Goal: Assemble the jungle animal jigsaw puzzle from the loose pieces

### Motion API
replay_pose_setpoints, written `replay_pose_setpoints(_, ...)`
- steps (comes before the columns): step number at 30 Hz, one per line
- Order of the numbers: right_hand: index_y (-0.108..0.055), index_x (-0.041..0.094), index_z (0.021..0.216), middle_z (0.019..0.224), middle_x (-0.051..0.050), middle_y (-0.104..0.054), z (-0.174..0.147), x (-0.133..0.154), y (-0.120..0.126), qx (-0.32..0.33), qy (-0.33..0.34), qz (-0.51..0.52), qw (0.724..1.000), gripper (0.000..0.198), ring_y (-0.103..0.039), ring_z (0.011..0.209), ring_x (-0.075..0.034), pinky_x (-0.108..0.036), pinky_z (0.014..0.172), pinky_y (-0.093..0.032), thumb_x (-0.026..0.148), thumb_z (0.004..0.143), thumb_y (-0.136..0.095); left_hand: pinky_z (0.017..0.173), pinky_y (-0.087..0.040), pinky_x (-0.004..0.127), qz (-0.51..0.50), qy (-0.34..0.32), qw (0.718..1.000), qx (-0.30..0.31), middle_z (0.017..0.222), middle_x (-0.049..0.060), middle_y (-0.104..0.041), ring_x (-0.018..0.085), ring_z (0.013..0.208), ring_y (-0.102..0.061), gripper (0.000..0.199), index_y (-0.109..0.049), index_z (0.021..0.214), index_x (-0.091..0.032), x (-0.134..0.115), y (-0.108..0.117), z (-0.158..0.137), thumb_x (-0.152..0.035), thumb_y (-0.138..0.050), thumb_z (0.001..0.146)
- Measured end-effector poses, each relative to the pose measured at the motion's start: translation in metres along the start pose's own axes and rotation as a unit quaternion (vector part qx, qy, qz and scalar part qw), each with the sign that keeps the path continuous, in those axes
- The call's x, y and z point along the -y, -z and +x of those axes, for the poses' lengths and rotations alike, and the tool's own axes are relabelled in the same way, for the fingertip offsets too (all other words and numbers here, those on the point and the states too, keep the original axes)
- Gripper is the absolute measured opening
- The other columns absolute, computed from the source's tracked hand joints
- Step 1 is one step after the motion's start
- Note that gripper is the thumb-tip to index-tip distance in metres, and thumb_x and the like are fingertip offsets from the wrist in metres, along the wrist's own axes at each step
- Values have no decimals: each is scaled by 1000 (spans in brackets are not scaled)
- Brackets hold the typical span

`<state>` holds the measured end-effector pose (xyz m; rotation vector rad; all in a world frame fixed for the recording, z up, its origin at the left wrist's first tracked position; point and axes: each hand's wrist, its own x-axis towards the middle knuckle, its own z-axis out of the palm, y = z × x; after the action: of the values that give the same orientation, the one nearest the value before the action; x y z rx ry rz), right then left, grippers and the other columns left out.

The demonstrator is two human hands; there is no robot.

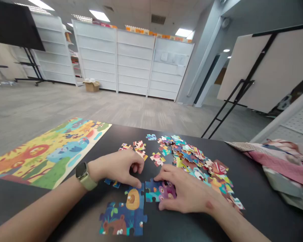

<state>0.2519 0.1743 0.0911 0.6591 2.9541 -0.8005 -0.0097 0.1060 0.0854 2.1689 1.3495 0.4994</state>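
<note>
Puzzle pieces (158, 191) under both hands, seemingly touching

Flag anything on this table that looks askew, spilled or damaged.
Nothing looks damaged. The loose puzzle pieces lie in an untidy heap, some overlapping, and the reference picture sits skewed, overhanging the black table edge.

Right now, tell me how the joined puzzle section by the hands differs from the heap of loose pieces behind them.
The joined puzzle section is interlocked into one flat block; the heap of loose pieces is separate, overlapping bits. The section shows a readable dark blue scene with animals; the heap is a mix of many colours. The left hand touches the section's top edge, and the right hand lies beside it, partly over the heap. Both lie on the black table.
</note>
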Motion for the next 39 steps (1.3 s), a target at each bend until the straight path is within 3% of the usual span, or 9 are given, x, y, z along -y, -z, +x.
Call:
replay_pose_setpoints(4, -70, 23, 107, 109, -5, -68, 0, 1, -2, 6, 5, -4, 1000, 44, -64, 101, -27, -39, 93, -48, 46, 72, -85, 56, -33, 24, 61, 15, 998, 25, 78, -4, -61, 15, 69, -56, 43, -62, 78, -21, 3, -5, 2, -42, -96, 60)
replay_pose_setpoints(20, -69, 24, 99, 101, 0, -66, -2, 3, 2, 27, -12, 5, 1000, 42, -61, 90, -22, -33, 80, -45, 42, 66, -87, 58, -34, 25, 51, 37, 998, 13, 80, -3, -60, 16, 71, -55, 49, -59, 80, -22, 13, 1, -1, -60, -87, 65)
replay_pose_setpoints(26, -69, 24, 96, 96, 2, -65, -3, 7, -4, 25, 13, 22, 999, 43, -61, 87, -19, -30, 79, -43, 36, 60, -89, 58, -35, 25, 40, 32, 999, 13, 79, -3, -60, 16, 70, -54, 51, -60, 78, -22, 15, 2, 1, -64, -85, 64)
replay_pose_setpoints(33, -68, 24, 97, 100, 1, -66, -4, 12, -13, 30, 34, 30, 999, 45, -63, 93, -20, -29, 81, -45, 40, 61, -89, 59, -36, 25, 24, 44, 999, 15, 77, -3, -60, 16, 69, -54, 49, -59, 78, -22, 14, 1, 1, -60, -86, 62)
replay_pose_setpoints(39, -69, 24, 97, 100, 1, -66, -3, 13, -12, 34, 32, 26, 999, 44, -64, 93, -20, -28, 81, -45, 37, 60, -89, 59, -36, 24, 31, 51, 998, 17, 77, -5, -59, 15, 69, -53, 44, -59, 78, -22, 13, 1, 1, -44, -93, 60)
